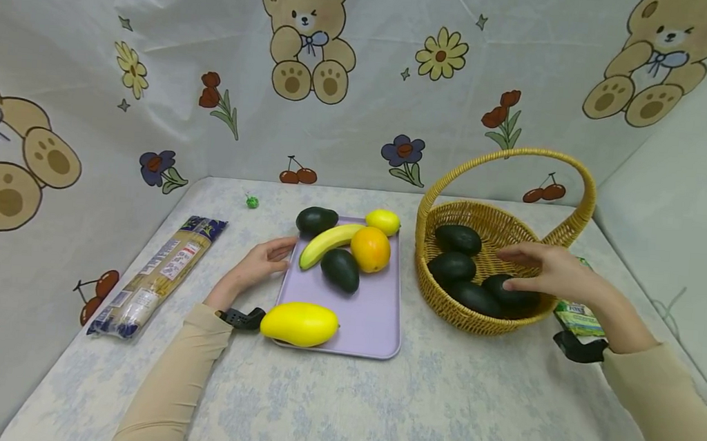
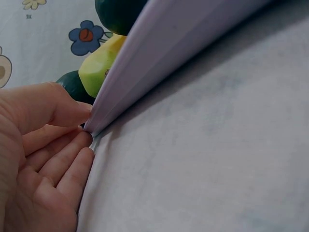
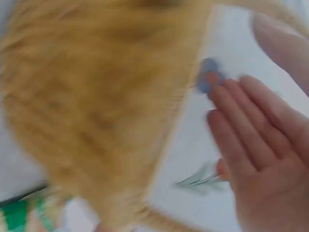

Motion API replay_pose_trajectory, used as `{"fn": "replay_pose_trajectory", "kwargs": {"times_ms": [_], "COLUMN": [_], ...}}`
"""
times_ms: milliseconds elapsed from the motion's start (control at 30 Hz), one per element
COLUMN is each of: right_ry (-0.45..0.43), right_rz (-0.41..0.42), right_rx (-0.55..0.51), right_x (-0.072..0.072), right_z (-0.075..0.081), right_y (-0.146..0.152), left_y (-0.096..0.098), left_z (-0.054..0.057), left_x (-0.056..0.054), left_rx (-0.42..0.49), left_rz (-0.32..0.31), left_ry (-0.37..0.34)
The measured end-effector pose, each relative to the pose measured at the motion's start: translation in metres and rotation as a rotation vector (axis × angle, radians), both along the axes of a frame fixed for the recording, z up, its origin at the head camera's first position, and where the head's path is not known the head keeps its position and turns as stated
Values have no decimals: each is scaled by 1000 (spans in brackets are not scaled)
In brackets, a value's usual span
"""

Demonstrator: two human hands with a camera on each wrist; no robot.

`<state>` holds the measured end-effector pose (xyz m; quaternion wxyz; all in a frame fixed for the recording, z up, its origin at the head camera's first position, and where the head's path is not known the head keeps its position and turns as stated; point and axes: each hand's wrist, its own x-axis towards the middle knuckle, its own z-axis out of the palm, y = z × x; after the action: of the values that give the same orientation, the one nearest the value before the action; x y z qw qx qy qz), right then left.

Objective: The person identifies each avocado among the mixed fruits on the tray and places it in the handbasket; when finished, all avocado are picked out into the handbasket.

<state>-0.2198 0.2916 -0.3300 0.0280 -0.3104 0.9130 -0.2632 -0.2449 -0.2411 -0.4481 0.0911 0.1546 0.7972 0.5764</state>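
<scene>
My left hand is at the left edge of a lavender tray, its thumb and fingertips touching the rim in the left wrist view. The tray carries a banana, an orange and an avocado. Another avocado and a lemon lie at its back corners, and a yellow mango-like fruit at its front left. My right hand, fingers extended, hovers over the right side of a wicker basket. Several avocados lie inside; the hand holds none.
A tall handle arches over the basket. A green packet lies partly hidden to its right. At the far left is a pack of noodles; a small green item lies near the back. Patterned cloth hangs behind the table.
</scene>
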Motion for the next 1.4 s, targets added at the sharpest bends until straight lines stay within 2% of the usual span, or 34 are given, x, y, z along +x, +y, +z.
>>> {"fn": "replay_pose_trajectory", "kwargs": {"times_ms": [100,233,333,400,500,767,933,1167,1200,1267,1400], "right_ry": [120,225,240,232,179,53,-26,-106,-98,-56,64], "right_rz": [25,80,132,172,179,173,171,149,154,167,171], "right_rx": [-146,-294,-362,-406,-446,-517,-497,-369,-355,-313,-198], "right_x": [11,26,34,36,35,16,2,-6,-7,-9,-11], "right_z": [16,35,40,38,34,7,-14,-42,-45,-49,-55], "right_y": [-13,-42,-68,-86,-112,-175,-210,-240,-242,-246,-251], "left_y": [0,0,1,2,2,1,-1,-1,-1,2,2], "left_z": [-1,1,3,3,2,0,-2,-4,-4,3,5], "left_x": [0,0,0,-1,-2,-1,0,1,1,4,4], "left_rx": [-1,-2,5,10,29,8,10,21,29,33,34], "left_rz": [-4,3,6,-1,-10,-10,-12,-14,-16,-20,-21], "left_ry": [3,-9,-29,-34,-40,-3,24,9,8,1,-2]}}
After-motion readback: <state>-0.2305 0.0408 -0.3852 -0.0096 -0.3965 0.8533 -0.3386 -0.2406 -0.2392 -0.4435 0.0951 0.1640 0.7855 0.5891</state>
